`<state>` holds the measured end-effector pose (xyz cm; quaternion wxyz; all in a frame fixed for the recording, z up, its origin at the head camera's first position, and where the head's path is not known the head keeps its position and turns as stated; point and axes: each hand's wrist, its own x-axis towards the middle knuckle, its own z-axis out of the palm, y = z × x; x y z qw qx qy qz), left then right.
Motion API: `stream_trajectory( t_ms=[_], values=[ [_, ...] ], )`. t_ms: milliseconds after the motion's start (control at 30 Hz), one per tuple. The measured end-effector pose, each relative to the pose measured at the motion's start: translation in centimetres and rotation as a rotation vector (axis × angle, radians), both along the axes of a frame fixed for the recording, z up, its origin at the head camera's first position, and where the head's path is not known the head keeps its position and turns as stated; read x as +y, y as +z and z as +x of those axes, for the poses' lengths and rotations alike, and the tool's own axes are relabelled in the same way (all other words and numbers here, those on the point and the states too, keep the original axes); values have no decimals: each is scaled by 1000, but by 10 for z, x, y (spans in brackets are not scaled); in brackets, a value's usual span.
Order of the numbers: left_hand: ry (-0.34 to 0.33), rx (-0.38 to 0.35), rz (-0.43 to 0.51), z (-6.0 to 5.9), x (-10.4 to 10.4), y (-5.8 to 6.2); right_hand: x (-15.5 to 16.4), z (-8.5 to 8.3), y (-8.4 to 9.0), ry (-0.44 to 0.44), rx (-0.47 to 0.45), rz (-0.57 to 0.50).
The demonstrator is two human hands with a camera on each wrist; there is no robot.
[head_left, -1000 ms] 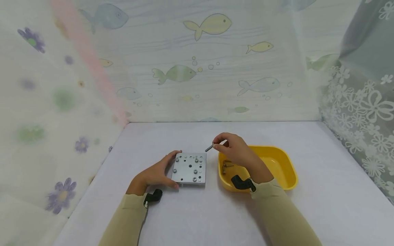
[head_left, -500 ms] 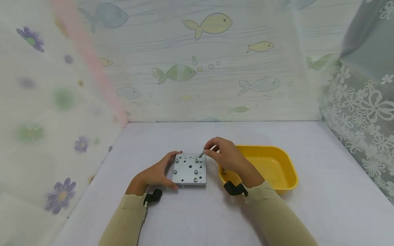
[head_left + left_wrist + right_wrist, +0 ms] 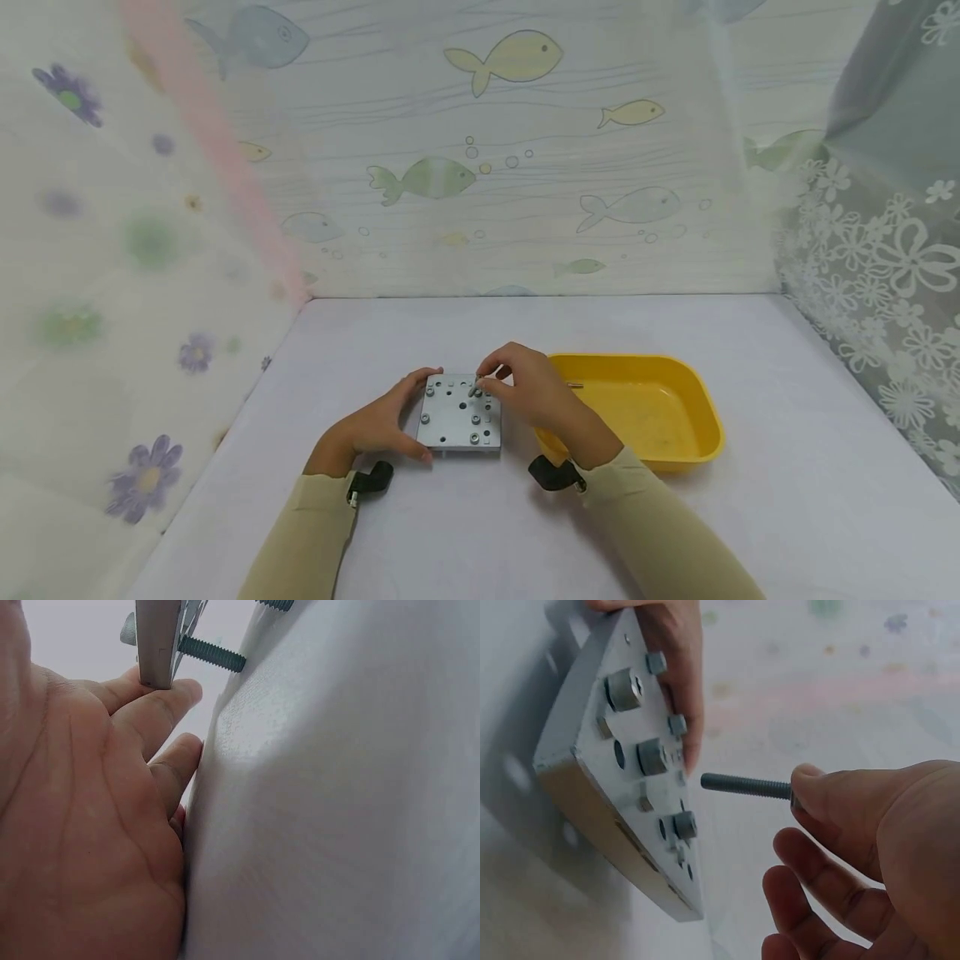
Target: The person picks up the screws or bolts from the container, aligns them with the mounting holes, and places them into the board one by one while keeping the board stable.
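Nearest the person, two tan sleeves come in over the pale, matte tabletop, which lies bare and open in front of the work and out toward both side edges. The left hand rests low on the cloth beside a square, flat, grey metal plate, thumb at its near left corner and fingers curled round its far left edge; the left wrist view shows the plate's edge standing on the fingertips, raised off the tabletop with threaded bolt ends sticking out beneath it. The plate's smooth face carries round holes and several seated bolt heads. The right hand arches over the plate's far right part, thumb and forefinger pinching the head end of a slim threaded bolt; its free tip points at the plate's face, just short of it, the other fingers loosely curled below. Just right of this hand sits a glossy yellow plastic tray with rounded corners, a small bolt lying inside near its far left rim. Beyond, open tabletop runs back to hanging sheets printed with fish and flowers
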<state>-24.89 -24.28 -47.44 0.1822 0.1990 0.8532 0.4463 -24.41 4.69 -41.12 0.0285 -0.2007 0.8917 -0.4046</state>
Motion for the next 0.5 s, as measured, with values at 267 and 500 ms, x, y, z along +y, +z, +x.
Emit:
stream_trajectory(
  t_ms=[267,500],
  values=[
    [1,13,-24,0,0,0,-9,4,-3,-13,30,14],
    [-7,22,-20,0,0,-1,-17,8,-5,-10,75,56]
  ],
)
